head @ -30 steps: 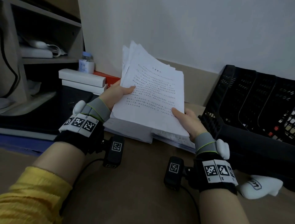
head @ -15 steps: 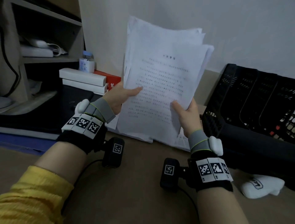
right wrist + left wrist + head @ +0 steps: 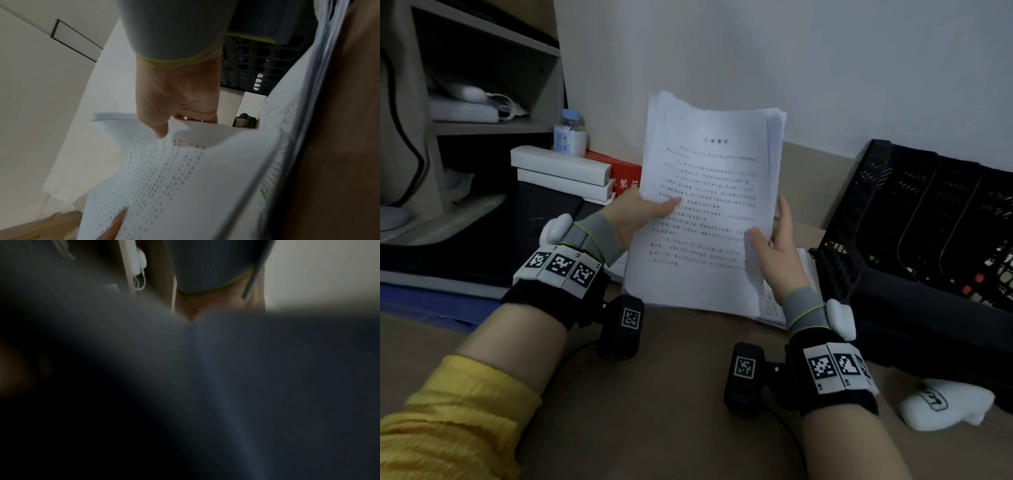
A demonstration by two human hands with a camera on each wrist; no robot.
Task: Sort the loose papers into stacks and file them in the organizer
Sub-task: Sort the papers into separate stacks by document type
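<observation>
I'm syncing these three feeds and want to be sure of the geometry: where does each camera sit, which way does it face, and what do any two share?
Head: worn on the head, looking forward and down at the paper stack, held by left hand and right hand; both forearms show.
Left wrist: on the left wrist, facing along the hand; mostly dark blur, only a wrist cuff is clear.
Right wrist: on the right wrist, facing along the hand at the printed sheets; the palm shows.
Shared: head and right wrist views both show the papers and the black organizer.
</observation>
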